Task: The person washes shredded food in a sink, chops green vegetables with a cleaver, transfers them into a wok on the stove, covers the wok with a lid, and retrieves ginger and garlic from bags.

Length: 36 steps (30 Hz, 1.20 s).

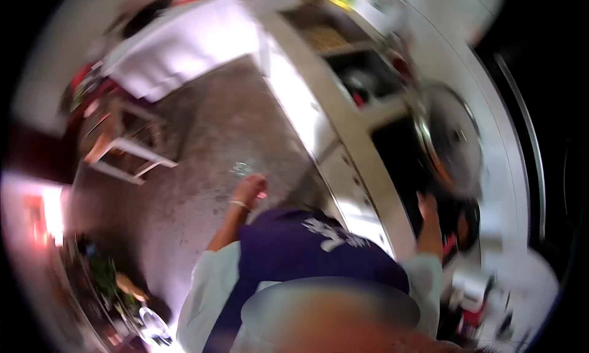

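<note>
Pale beige countertop [343, 115] flanks mottled brown floor [215, 132]. Toward the wall-side edge of its flat black cooktop [396, 153] sits one large, round, silvery lidded pot [455, 153], just beyond the right hand [427, 207]; the left hand [249, 191] hangs over the floor. Through blur, I cannot tell whether either grip is spread or pinching.

A shiny pot [453, 145], seemingly lidded, stands on the black stovetop [396, 151].
</note>
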Available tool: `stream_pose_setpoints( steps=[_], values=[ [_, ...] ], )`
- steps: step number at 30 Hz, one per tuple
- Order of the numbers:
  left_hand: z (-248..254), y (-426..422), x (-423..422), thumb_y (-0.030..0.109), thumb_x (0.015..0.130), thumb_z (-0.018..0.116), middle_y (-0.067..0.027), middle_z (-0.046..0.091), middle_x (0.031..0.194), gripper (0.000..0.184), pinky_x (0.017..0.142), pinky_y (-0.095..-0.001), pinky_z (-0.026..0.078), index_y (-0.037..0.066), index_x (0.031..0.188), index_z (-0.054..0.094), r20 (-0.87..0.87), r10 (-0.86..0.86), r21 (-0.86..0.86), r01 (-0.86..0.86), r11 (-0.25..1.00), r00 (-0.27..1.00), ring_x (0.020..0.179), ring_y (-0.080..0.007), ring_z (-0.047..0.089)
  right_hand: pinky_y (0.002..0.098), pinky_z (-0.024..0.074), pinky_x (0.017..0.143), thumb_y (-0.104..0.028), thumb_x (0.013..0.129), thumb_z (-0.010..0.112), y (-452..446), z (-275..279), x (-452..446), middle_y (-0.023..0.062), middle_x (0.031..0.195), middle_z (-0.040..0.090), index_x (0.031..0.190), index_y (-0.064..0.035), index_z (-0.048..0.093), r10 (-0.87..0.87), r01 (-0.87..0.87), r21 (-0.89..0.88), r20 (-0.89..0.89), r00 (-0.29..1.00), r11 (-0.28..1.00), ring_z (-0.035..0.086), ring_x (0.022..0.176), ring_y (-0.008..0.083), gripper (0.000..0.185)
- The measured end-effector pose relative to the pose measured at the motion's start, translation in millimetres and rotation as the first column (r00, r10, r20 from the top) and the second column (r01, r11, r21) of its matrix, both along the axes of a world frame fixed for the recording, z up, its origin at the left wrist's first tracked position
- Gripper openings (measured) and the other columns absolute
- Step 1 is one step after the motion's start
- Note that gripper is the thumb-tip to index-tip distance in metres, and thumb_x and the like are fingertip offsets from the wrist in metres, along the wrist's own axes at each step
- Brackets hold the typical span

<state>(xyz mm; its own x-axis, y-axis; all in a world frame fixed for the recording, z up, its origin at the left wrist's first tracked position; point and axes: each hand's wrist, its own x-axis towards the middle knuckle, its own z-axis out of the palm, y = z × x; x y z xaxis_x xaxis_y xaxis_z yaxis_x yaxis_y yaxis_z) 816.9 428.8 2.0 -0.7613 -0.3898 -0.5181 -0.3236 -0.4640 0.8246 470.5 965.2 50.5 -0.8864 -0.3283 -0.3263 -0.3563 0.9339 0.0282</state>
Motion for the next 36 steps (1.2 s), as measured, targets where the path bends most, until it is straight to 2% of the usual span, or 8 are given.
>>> stream_pose_setpoints(
  steps=[1,10,20,26,27,31,33,36],
  values=[
    [11,4,2,0.014,0.082,0.056,-0.0057,0.058,0.068,0.01,0.047,-0.0259,0.046,0.004,0.081,0.058,-0.032,0.148,0.195,-0.139,0.971,0.989,0.062,-0.0137,0.058,0.0465,0.0426,0.084,-0.042,0.087,0.048,3,-16,-4,0.0295,0.1,0.056,0.098,0.0067,0.056,-0.22,0.204,-0.133,-0.121,0.968,0.97,0.053,0.096,0.0434,0.051],
    [7,1,9,0.015,0.084,0.058,-0.006,0.061,0.077,0.016,0.051,-0.0262,0.048,0.006,0.097,0.055,0.09,0.263,0.252,-0.277,0.927,0.961,0.066,-0.0162,0.059,0.0426,0.0403,0.095,-0.039,0.09,0.043,49,-99,-52,0.0207,0.125,0.048,0.126,-0.0017,0.044,-0.158,0.157,0.234,-0.016,0.987,0.959,0.048,0.115,0.0343,0.052],
    [-9,-5,30,0.014,0.086,0.056,-0.0055,0.06,0.077,0.015,0.051,-0.0255,0.047,0.005,0.097,0.056,0.187,0.275,0.29,-0.321,0.902,0.943,0.066,-0.0151,0.059,0.0395,0.0401,0.094,-0.032,0.089,0.044,-64,35,27,0.0317,0.119,0.047,0.132,0.0088,0.028,-0.534,0.534,0.035,0.022,0.845,0.845,0.048,0.112,0.0391,0.062],
    [-62,-22,25,0.014,0.085,0.056,-0.0041,0.059,0.073,0.013,0.049,-0.0247,0.045,0.005,0.094,0.057,0.137,0.057,0.368,-0.105,0.924,0.989,0.062,-0.0139,0.058,0.0377,0.0424,0.09,-0.031,0.088,0.048,-3,-57,157,0.0255,0.11,0.055,0.123,0.0068,0.041,-0.113,0.109,-0.04,-0.526,0.843,0.993,0.054,0.102,0.0378,0.052],
    [-67,-22,16,0.014,0.085,0.056,-0.0037,0.059,0.072,0.012,0.048,-0.0246,0.045,0.006,0.093,0.057,0.112,-0.024,0.387,-0.022,0.922,0.993,0.061,-0.0137,0.057,0.0376,0.0439,0.087,-0.032,0.09,0.045,-6,-60,197,0.0198,0.105,0.056,0.114,0.0046,0.049,-0.292,0.304,0.029,-0.206,0.934,0.952,0.056,0.095,0.0351,0.044],
    [-47,2,-44,0.013,0.082,0.06,-0.0022,0.057,0.068,0.006,0.047,-0.0242,0.044,0.008,0.084,0.058,0.279,-0.231,0.263,0.157,0.952,0.932,0.055,-0.0125,0.055,0.046,0.0467,0.074,-0.035,0.086,0.042,-17,-86,394,0.0194,0.088,0.062,0.105,-0.0048,0.055,-0.398,0.408,-0.036,0.157,0.904,0.912,0.059,0.078,0.038,0.038],
    [-41,19,-66,0.012,0.081,0.061,-0.0017,0.057,0.067,0.005,0.046,-0.0242,0.044,0.009,0.083,0.058,0.266,-0.325,0.257,0.258,0.931,0.908,0.053,-0.0121,0.054,0.0463,0.0457,0.077,-0.034,0.084,0.039,5,-148,502,0.0212,0.092,0.062,0.102,-0.0043,0.057,-0.45,0.442,0.11,0.37,0.813,0.89,0.06,0.084,0.0359,0.039],
    [-42,36,-94,0.009,0.08,0.062,-0.0003,0.055,0.064,0.004,0.043,-0.0245,0.042,0.01,0.082,0.058,0.153,-0.483,0.174,0.457,0.872,0.862,0.052,-0.0114,0.053,0.0461,0.0467,0.075,-0.033,0.082,0.041,-27,-97,586,0.0218,0.086,0.063,0.093,-0.0071,0.062,-0.647,0.758,0.07,0.575,0.501,0.649,0.06,0.083,0.035,0.035]
  ],
)
